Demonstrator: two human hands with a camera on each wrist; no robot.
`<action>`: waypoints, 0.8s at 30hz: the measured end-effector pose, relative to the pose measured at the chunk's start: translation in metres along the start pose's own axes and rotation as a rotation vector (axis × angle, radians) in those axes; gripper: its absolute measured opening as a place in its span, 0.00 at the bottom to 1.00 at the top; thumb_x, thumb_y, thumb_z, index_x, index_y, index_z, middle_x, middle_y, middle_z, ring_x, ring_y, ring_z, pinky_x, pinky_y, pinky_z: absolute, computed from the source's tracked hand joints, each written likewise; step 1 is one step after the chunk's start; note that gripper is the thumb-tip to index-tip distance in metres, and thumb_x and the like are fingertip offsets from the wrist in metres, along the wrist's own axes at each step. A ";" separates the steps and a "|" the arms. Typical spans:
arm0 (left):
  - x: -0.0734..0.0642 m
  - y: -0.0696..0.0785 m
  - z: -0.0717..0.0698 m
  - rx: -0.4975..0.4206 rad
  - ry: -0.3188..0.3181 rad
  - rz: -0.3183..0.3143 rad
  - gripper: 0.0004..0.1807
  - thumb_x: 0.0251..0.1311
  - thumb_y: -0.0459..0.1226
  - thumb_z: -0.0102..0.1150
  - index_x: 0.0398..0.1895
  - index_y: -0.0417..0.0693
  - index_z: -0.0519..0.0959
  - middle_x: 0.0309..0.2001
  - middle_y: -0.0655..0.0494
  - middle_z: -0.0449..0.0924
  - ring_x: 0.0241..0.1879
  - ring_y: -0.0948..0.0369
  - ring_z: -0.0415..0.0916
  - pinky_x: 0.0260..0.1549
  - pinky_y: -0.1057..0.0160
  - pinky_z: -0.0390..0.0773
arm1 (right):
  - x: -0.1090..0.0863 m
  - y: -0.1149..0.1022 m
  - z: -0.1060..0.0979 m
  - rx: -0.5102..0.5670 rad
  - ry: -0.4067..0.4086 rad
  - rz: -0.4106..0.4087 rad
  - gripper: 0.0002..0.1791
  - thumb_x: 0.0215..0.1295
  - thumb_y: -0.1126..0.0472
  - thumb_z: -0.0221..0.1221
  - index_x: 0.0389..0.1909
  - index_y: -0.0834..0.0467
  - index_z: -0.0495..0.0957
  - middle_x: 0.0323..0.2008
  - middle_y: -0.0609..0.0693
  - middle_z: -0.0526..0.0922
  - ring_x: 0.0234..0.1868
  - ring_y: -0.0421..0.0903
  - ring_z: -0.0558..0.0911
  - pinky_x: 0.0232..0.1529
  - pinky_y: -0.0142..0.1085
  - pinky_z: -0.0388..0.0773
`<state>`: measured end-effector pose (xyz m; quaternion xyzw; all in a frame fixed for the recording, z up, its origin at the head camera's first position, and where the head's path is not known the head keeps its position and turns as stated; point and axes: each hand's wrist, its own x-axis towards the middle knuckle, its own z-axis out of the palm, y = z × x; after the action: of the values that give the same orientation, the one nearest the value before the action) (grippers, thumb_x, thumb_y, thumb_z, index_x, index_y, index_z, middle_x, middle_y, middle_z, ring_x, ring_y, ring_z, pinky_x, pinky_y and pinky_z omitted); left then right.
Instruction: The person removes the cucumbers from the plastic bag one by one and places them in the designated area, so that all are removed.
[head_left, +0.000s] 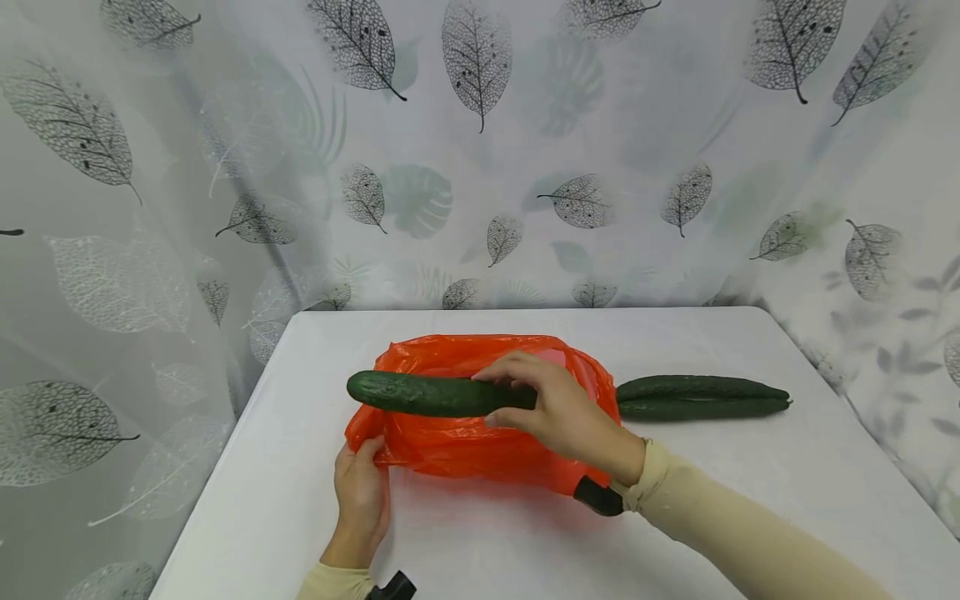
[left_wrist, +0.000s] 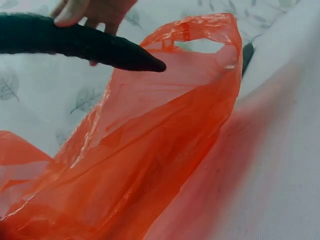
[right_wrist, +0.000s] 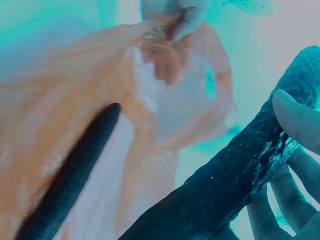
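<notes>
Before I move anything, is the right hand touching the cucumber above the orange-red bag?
Touching. The head view shows the right hand gripping the cucumber between thumb and fingers.

The table is brightly lit, a reddish shadow spreading from the plastic bag toward its near edge. The right wrist view looks cyan-tinted.

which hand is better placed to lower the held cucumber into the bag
Probably the right hand: it grips the cucumber above the bag, while the left hand is holding the bag's edge.
</notes>
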<state>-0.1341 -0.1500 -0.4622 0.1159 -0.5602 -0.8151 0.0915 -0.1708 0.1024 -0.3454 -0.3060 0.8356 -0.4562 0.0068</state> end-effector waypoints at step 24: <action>0.001 -0.004 0.002 -0.052 0.002 0.009 0.27 0.74 0.27 0.32 0.74 0.31 0.56 0.70 0.46 0.59 0.68 0.54 0.59 0.70 0.62 0.61 | -0.007 -0.010 -0.065 -0.152 0.335 -0.184 0.25 0.55 0.65 0.74 0.56 0.52 0.83 0.52 0.42 0.81 0.56 0.42 0.77 0.56 0.39 0.74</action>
<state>-0.1361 -0.1473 -0.4653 0.1117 -0.5394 -0.8287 0.0989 -0.1793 0.1515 -0.3012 -0.3004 0.8257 -0.4349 -0.1970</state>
